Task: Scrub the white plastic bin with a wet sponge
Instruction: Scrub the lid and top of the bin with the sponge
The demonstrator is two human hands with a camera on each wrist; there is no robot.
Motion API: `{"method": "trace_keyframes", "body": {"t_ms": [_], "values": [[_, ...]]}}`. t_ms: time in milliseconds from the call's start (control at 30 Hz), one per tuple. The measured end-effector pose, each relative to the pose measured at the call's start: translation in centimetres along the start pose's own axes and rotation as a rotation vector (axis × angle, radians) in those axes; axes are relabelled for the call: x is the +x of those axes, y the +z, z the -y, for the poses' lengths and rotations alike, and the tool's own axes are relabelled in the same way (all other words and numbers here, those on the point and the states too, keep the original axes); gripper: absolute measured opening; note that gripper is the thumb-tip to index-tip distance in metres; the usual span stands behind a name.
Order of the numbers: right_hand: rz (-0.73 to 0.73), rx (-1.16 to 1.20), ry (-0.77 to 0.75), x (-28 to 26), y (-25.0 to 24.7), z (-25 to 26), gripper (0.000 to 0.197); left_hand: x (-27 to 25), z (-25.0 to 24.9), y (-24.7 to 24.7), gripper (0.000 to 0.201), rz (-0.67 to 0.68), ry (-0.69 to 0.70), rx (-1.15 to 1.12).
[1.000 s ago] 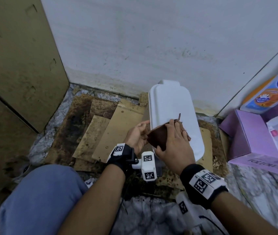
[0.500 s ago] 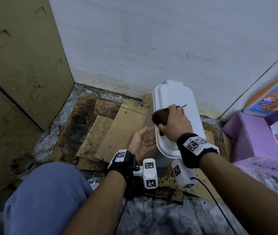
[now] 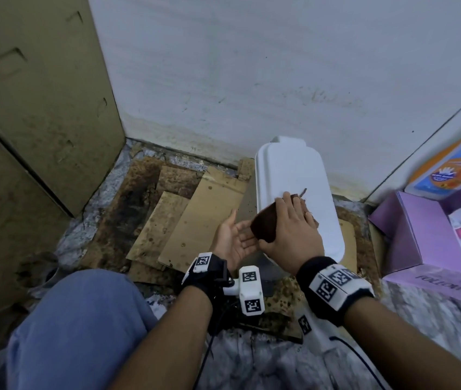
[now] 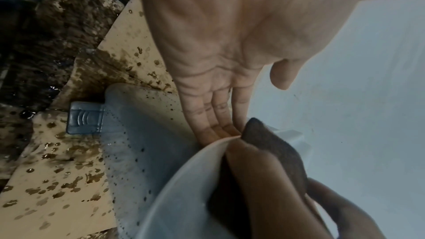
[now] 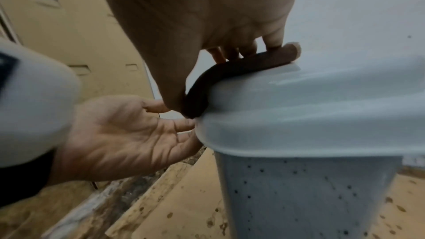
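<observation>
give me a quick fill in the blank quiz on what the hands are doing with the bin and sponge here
1. The dark sponge is pressed onto the bin's ____ by the right hand.
2. The left hand is open, its fingertips touching the lid's ____.
3. The white bin stands on stained ____.
4. The bin's side wall is dotted with dark ____.

Missing words: lid; edge; cardboard; specks

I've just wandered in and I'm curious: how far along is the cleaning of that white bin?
Partway, I'd guess. The lid of the white bin looks clean from above. In hand: the right hand presses a dark sponge over the lid's near-left edge, while the left hand lies open, fingertips touching that edge. Left: the bin's side wall, dotted with dark specks, looks unscrubbed.
</observation>
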State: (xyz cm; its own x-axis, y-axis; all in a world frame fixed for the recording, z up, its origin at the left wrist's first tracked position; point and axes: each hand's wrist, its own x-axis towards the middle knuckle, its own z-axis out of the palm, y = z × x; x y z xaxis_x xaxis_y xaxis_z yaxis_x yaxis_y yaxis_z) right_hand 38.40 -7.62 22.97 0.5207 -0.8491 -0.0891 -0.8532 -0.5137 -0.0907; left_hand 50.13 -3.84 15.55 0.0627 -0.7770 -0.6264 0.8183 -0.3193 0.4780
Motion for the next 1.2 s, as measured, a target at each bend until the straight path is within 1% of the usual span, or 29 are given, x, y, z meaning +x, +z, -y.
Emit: {"method": "trace_keyframes", "body": {"t_ms": [133,267,367,467,600,700,767,867,933,1000,1100,1200], "values": [[0.033,-0.078,0.032,2.7,-0.4,0.6,0.092,0.3,0.3,0.1,0.060,-0.001,-0.028,-0.011],[0.052,-0.109,0.097,7.0,-1.7,0.7,0.085,0.5,0.1,0.3,0.070,0.007,-0.055,-0.032],[0.114,-0.077,0.122,9.4,-3.0,0.5,0.084,0.7,-0.2,0.2,0.072,0.020,-0.058,-0.039],[0.151,-0.082,0.072,8.2,-2.8,-0.2,0.088,0.9,-0.6,0.1,0.074,0.029,-0.037,-0.018],[0.138,-0.101,-0.045,3.4,-1.5,-0.3,0.099,0.9,-1.2,0.3,0.071,0.015,-0.017,-0.014],[0.105,-0.116,-0.072,1.4,-0.8,0.2,0.101,0.7,-1.2,0.3,0.075,-0.004,-0.018,-0.026],[0.082,-0.115,-0.059,1.5,-0.5,0.5,0.099,0.7,-1.1,0.1,0.077,0.008,-0.030,-0.030],[0.067,-0.101,-0.029,3.0,-0.7,0.9,0.092,0.5,-0.9,0.1,0.077,0.016,-0.038,-0.041],[0.075,-0.083,-0.016,4.2,-1.0,1.2,0.093,0.6,-0.8,0.1,0.077,0.018,-0.034,-0.048],[0.104,-0.029,-0.006,4.9,-1.7,1.2,0.095,0.8,-0.9,0.0,0.076,0.008,-0.032,-0.057],[0.076,0.063,-0.012,5.3,-2.4,0.4,0.087,1.0,-1.0,0.1,0.076,0.006,-0.030,-0.050],[0.053,-0.032,-0.063,4.9,-1.3,-0.5,0.090,1.1,-0.9,0.4,0.072,-0.003,-0.015,-0.039]]}}
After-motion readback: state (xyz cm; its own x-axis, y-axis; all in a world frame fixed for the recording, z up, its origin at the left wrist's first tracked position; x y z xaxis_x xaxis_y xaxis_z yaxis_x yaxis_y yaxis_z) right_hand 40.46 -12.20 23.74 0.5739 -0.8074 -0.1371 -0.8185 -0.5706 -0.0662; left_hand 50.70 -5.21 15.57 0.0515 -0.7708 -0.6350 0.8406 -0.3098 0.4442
